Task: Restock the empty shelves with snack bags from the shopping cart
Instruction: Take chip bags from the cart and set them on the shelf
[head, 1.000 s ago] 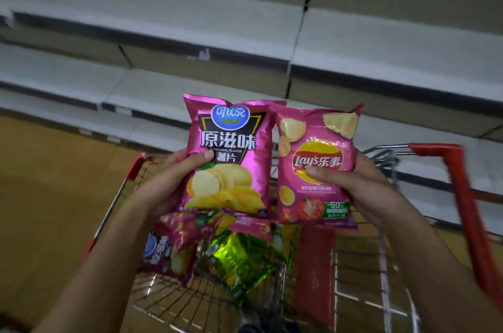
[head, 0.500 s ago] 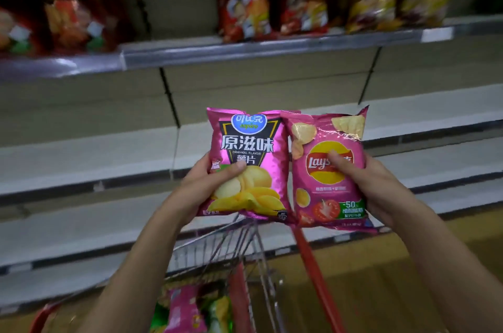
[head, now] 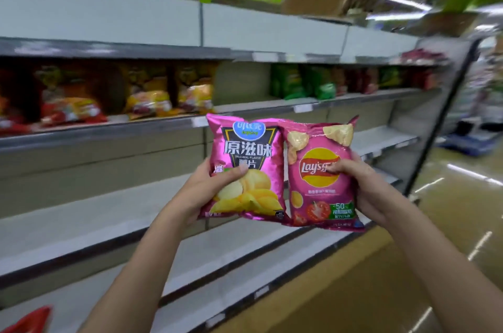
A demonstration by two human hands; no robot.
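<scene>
Raised higher than half a second back, both bags, with the view swung up and rightward along the aisle; cart basket gone from sight, only a red cart corner (head: 30, 319) left at the bottom left edge. Left hand (head: 202, 198) grasping the shiny magenta chip bag (head: 246, 166) at its lower left, thumb pressed across the front just above the printed chips, fingers hidden behind. Right hand (head: 362, 191) grasping the pink Lay's bag (head: 318, 177) along its right side, thumb laid over the yellow logo, the rest of that grip behind the pack. Both bags upright, side by side, inner edges touching or slightly overlapping near the top, held in the air in front of the bare lower shelves (head: 89, 218). Pale shelf boards running off to the right, none of them touched by either bag. Above, a stocked shelf (head: 114, 125): blurred red and yellow bags (head: 152, 98) at left, green bags (head: 302, 82) farther right, a gap between the two groups. Higher up, a white back panel and green signage, heavily smeared. Glossy yellowish floor (head: 449, 223) at right.
</scene>
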